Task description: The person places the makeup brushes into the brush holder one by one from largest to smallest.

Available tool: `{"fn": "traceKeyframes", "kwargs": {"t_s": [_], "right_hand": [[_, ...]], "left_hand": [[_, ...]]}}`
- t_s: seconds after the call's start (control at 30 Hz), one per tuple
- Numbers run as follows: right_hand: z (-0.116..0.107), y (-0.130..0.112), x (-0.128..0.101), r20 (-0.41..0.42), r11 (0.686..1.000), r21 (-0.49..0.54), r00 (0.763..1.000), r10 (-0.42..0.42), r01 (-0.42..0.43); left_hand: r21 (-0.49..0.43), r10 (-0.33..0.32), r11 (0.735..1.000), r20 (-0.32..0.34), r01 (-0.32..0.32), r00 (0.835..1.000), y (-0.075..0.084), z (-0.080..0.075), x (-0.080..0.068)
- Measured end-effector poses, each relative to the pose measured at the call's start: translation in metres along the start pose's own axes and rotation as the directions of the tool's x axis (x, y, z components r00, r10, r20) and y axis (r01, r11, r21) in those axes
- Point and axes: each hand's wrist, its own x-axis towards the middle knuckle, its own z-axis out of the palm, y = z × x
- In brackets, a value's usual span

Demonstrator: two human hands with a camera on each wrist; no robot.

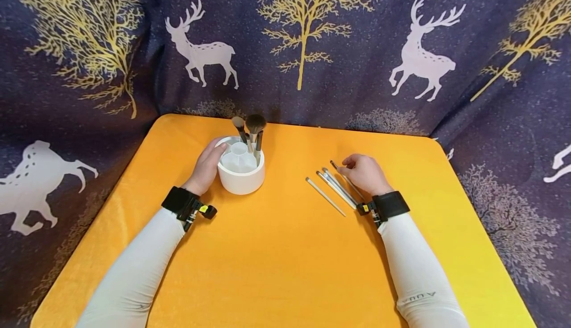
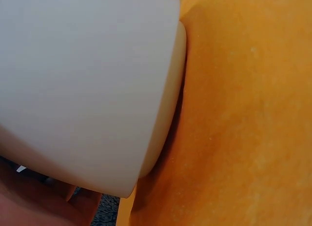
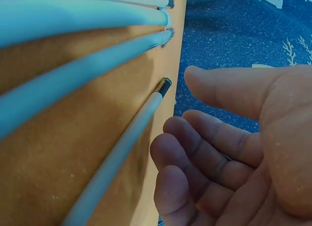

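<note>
Brushes split into two lots on the orange counter (image 1: 285, 248): two stand bristles-up in the white holder (image 1: 241, 169), and four or so still lie loose (image 1: 332, 189) to the right, well apart from it. The left hand (image 1: 206, 167) cups the holder's near side, fingers curved round its wall and thumb on the rim, steadying it. The right hand (image 1: 365, 173) hangs just over the far ends of the loose brushes; in the right wrist view its fingers (image 3: 195, 153) are loosely curled and hold nothing, with the nearest brush (image 3: 122, 148) lying just beside them but not touched. Judging by this, the work of standing the brushes in the holder is under way but less than half done: two are in, the rest remain flat on the counter, and none is in hand right now.
</note>
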Motion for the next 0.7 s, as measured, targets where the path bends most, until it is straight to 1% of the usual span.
{"fn": "traceKeyframes", "kwargs": {"t_s": [0.17, 0.3, 0.4, 0.53, 0.7], "right_hand": [[0.0008, 0.002, 0.0005, 0.022, 1.0, -0.021, 1.0, 0.008, -0.007], [0.001, 0.0024, 0.0004, 0.04, 1.0, -0.019, 0.999, 0.009, -0.008], [0.0008, 0.002, -0.0002, 0.046, 1.0, -0.02, 0.999, 0.009, -0.008], [0.0009, 0.0019, -0.0002, 0.053, 0.999, -0.041, 0.999, 0.014, -0.012], [0.0025, 0.0028, -0.0004, 0.058, 0.998, -0.068, 0.998, 0.01, -0.006]], "left_hand": [[-0.001, -0.009, 1.0, 0.002, 0.009, 1.0, 0.0021, -0.0002, -0.0013], [-0.002, -0.009, 1.0, -0.002, 0.009, 1.0, 0.0034, -0.0006, -0.0019], [-0.005, -0.005, 1.0, -0.001, 0.005, 1.0, 0.0032, -0.0007, -0.0016], [-0.008, 0.016, 1.0, 0.002, -0.016, 1.0, 0.001, -0.0005, 0.0007], [0.003, 0.023, 1.0, 0.007, -0.023, 1.0, -0.0008, -0.0004, 0.0019]]}}
